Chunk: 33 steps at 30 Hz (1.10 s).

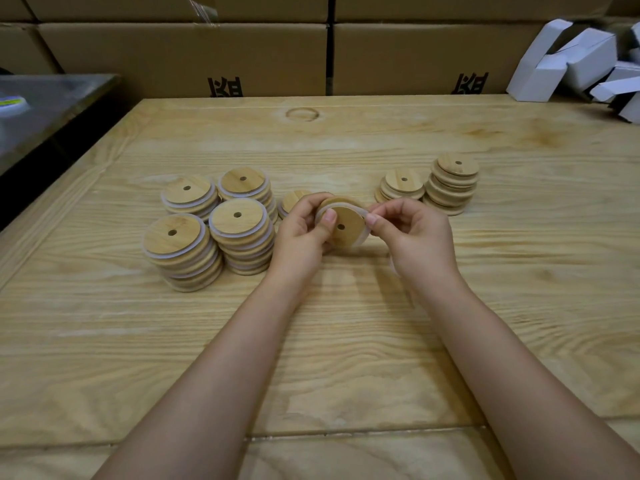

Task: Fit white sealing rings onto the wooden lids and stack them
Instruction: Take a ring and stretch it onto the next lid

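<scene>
Centre frame: the left hand has its grip clenched on a tilted wooden lid above the desk. The right hand pinches the white ring at its rim. Cardboard boxes along the top bear cut-off black characters that cannot be read.

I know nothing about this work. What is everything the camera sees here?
table: one, pale wood, under everything
ringed lid stacks: four, wood with white rims, centre left
short lid pile: one, wood, right of those stacks, partly hidden
bare lid stacks: two, wood, centre right
held lid: one, wood, centre
white ring: one, white, partly round the held lid
cardboard boxes: several, brown, stacked behind
small cartons: several, white, far right
metal surface: one, grey, far left
left hand: one, grips the held lid
right hand: one, pinches the white ring
</scene>
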Each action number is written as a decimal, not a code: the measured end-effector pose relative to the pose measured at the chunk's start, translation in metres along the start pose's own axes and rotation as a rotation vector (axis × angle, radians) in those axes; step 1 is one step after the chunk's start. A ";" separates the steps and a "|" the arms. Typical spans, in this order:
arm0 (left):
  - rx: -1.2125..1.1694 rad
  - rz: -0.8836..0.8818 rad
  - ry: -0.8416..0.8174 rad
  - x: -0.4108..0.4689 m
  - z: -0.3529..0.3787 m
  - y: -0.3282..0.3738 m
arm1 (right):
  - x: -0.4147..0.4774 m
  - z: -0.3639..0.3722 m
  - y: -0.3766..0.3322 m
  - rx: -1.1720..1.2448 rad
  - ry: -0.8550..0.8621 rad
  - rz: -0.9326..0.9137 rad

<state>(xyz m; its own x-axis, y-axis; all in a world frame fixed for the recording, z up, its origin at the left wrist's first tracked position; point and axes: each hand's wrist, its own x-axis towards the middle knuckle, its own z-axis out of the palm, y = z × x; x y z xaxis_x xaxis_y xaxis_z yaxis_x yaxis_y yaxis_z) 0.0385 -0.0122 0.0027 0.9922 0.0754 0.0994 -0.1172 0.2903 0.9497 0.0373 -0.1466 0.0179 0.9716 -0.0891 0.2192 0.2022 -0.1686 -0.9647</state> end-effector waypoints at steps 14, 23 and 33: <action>-0.033 -0.080 0.003 0.004 -0.005 -0.002 | -0.003 -0.004 -0.001 -0.207 -0.002 -0.061; -0.067 -0.054 -0.016 0.004 -0.004 -0.001 | -0.008 0.001 -0.004 -0.296 0.051 -0.057; -0.034 -0.061 0.003 0.004 -0.006 -0.001 | -0.005 -0.001 -0.003 -0.057 0.049 0.034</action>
<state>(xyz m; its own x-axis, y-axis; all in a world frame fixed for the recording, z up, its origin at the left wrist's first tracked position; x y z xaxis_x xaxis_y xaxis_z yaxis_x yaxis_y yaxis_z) 0.0425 -0.0063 0.0008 0.9974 0.0588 0.0405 -0.0576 0.3267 0.9434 0.0314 -0.1464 0.0200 0.9702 -0.1437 0.1950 0.1607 -0.2205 -0.9621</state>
